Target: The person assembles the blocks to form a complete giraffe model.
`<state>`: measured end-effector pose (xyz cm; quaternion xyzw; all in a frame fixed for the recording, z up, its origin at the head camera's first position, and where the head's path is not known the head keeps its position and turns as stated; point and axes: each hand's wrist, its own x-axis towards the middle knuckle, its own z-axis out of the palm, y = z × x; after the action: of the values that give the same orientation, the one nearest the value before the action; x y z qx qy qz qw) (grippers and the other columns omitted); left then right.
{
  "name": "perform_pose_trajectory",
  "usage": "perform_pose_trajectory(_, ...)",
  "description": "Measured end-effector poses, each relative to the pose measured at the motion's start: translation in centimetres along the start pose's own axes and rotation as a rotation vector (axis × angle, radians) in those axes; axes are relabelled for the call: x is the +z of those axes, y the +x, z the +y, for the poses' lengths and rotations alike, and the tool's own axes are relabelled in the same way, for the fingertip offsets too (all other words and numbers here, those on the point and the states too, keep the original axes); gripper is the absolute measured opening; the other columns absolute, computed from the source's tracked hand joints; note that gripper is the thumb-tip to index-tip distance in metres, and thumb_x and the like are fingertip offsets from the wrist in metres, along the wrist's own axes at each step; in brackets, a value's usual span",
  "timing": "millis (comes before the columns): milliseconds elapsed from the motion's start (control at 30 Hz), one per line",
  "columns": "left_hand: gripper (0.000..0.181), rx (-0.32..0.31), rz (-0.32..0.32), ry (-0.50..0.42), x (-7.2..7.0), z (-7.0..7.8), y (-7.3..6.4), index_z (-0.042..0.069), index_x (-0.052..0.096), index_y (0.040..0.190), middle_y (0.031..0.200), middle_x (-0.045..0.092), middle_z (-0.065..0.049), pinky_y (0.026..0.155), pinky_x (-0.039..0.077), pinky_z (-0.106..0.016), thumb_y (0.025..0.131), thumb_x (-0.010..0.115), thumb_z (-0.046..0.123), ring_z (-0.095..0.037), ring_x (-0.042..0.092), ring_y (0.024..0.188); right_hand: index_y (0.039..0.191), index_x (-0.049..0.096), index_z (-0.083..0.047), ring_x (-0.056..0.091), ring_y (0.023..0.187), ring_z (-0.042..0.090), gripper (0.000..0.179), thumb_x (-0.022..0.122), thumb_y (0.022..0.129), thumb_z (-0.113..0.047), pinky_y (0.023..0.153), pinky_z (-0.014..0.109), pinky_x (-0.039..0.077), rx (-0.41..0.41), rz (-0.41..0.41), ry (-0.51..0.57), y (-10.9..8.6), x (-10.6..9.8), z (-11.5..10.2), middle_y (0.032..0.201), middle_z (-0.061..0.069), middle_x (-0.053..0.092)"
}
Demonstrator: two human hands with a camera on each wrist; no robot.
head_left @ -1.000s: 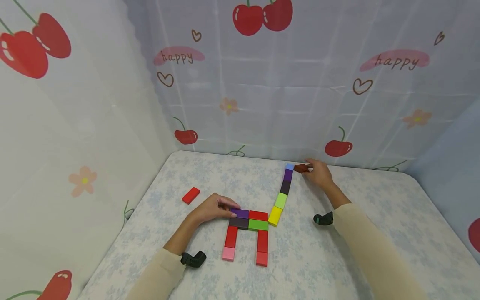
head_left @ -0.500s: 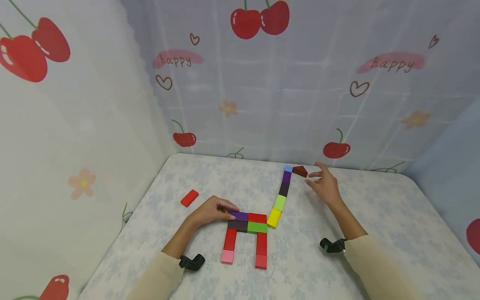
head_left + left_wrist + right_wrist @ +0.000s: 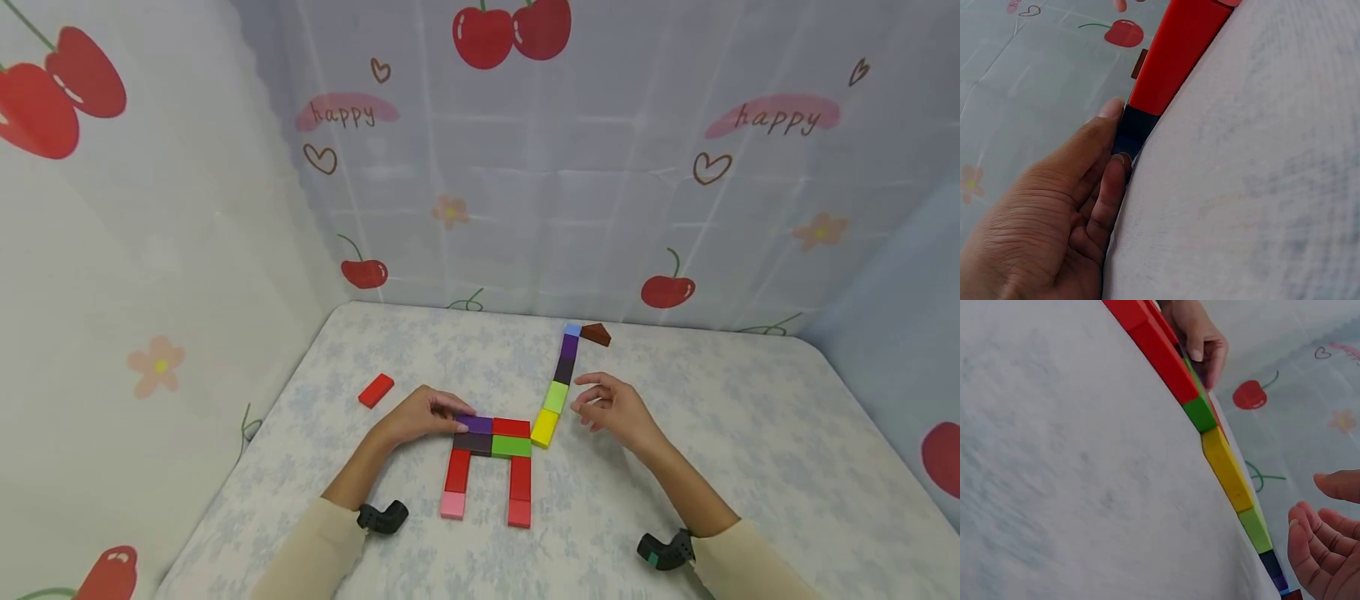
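On the patterned tabletop lie coloured blocks in a four-legged figure with a long neck. My left hand (image 3: pixel 422 416) pinches the left end of the purple block (image 3: pixel 477 426) in the body's upper row, thumb and fingertips at its edges. Beside it is a red block (image 3: pixel 512 427); below are a black block (image 3: pixel 472 444) and a green block (image 3: pixel 512 447). From the body's right corner a yellow block (image 3: pixel 544 428) starts the neck, which ends in a light blue block (image 3: pixel 573 330) and a brown angled block (image 3: pixel 597 334). My right hand (image 3: pixel 615 412) hovers right of the neck, holding nothing, fingers loosely bent.
A single red block (image 3: pixel 376 390) lies apart at the left. Two legs, with a pink block (image 3: pixel 452 505) and a light red block (image 3: pixel 519 513) at their feet, point towards me. A cherry-print curtain (image 3: pixel 510 200) stands behind the table.
My right hand has let go of the brown block at the neck's top and drawn back towards me, beside the neck. The left hand stays on the purple block.
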<state>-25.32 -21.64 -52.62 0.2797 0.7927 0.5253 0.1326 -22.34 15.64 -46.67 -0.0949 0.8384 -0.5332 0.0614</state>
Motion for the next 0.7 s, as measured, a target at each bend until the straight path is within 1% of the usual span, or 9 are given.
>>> perform_pose_trajectory(167, 0.028, 0.001, -0.004, 0.008, -0.1, -0.1, 0.1, 0.019, 0.08, 0.113, 0.11, 0.075, 0.003, 0.069, 0.048, -0.025, 0.086, 0.083, 0.015, -0.014, 0.057, 0.081, 0.125, 0.062, 0.001, 0.063, 0.067, 0.027, 0.033, 0.072, 0.094, -0.006, 0.061, 0.034, 0.056, 0.005, -0.059, -0.036, -0.6, 1.7, 0.1, 0.092, 0.012, 0.07)
perform_pose_trajectory(267, 0.028, 0.002, -0.004, 0.004, 0.0, -0.1, 0.1, 0.018, 0.08, 0.113, 0.11, 0.075, 0.003, 0.068, 0.048, -0.025, 0.086, 0.083, 0.015, -0.014, 0.057, 0.08, 0.12, 0.065, 0.001, 0.061, 0.065, 0.026, 0.028, 0.071, 0.094, -0.005, 0.061, 0.035, 0.056, 0.012, -0.095, -0.041, -0.8, 2.3, 0.4, 0.091, 0.013, 0.07)
perform_pose_trajectory(367, 0.028, 0.002, -0.004, -0.004, 0.1, -0.1, 0.1, 0.018, 0.08, 0.113, 0.11, 0.075, 0.002, 0.068, 0.048, -0.025, 0.086, 0.083, 0.014, -0.013, 0.057, 0.078, 0.117, 0.067, 0.001, 0.063, 0.066, 0.025, 0.025, 0.07, 0.093, -0.004, 0.062, 0.034, 0.056, 0.012, -0.136, -0.028, -0.9, 2.7, 0.8, 0.091, 0.015, 0.07)
perform_pose_trajectory(500, 0.028, -0.003, -0.006, -0.01, 0.0, -0.1, 0.0, 0.018, 0.08, 0.113, 0.109, 0.075, 0.002, 0.067, 0.048, -0.025, 0.085, 0.084, 0.013, -0.013, 0.056, 0.077, 0.118, 0.066, 0.003, 0.064, 0.068, 0.026, 0.026, 0.072, 0.093, -0.005, 0.064, 0.032, 0.056, -0.029, -0.186, -0.017, -0.9, 3.1, 1.2, 0.091, 0.015, 0.07)
perform_pose_trajectory(533, 0.028, -0.003, -0.007, -0.01, 0.0, 0.0, 0.0, 0.018, 0.08, 0.113, 0.109, 0.075, 0.003, 0.068, 0.048, -0.025, 0.085, 0.084, 0.013, -0.013, 0.056, 0.078, 0.118, 0.066, 0.004, 0.064, 0.069, 0.027, 0.026, 0.072, 0.094, -0.005, 0.064, 0.032, 0.057, -0.039, -0.193, -0.017, -0.8, 3.2, 1.2, 0.091, 0.015, 0.07)
perform_pose_trajectory(600, 0.028, -0.004, -0.009, -0.009, -0.1, 0.0, 0.0, 0.018, 0.08, 0.113, 0.109, 0.075, 0.003, 0.067, 0.048, -0.025, 0.085, 0.084, 0.014, -0.013, 0.055, 0.077, 0.118, 0.066, 0.007, 0.064, 0.071, 0.032, 0.027, 0.071, 0.094, -0.003, 0.064, 0.033, 0.057, -0.055, -0.209, -0.019, -1.1, 3.3, 0.4, 0.092, 0.019, 0.069)
perform_pose_trajectory(633, 0.028, -0.002, -0.01, -0.012, -0.1, 0.0, 0.0, 0.018, 0.08, 0.113, 0.109, 0.075, 0.003, 0.067, 0.047, -0.025, 0.085, 0.084, 0.014, -0.013, 0.055, 0.077, 0.118, 0.065, 0.009, 0.064, 0.071, 0.034, 0.027, 0.071, 0.094, -0.002, 0.064, 0.033, 0.056, -0.06, -0.212, -0.02, -1.1, 3.3, 0.5, 0.092, 0.02, 0.069)
perform_pose_trajectory(700, 0.028, 0.003, -0.012, -0.019, -0.2, 0.1, 0.1, 0.018, 0.08, 0.113, 0.109, 0.076, 0.002, 0.066, 0.047, -0.025, 0.085, 0.084, 0.014, -0.013, 0.054, 0.076, 0.117, 0.066, 0.009, 0.063, 0.07, 0.032, 0.026, 0.07, 0.093, -0.001, 0.063, 0.032, 0.055, -0.064, -0.203, -0.029, -1.1, 3.5, 0.6, 0.091, 0.02, 0.068)
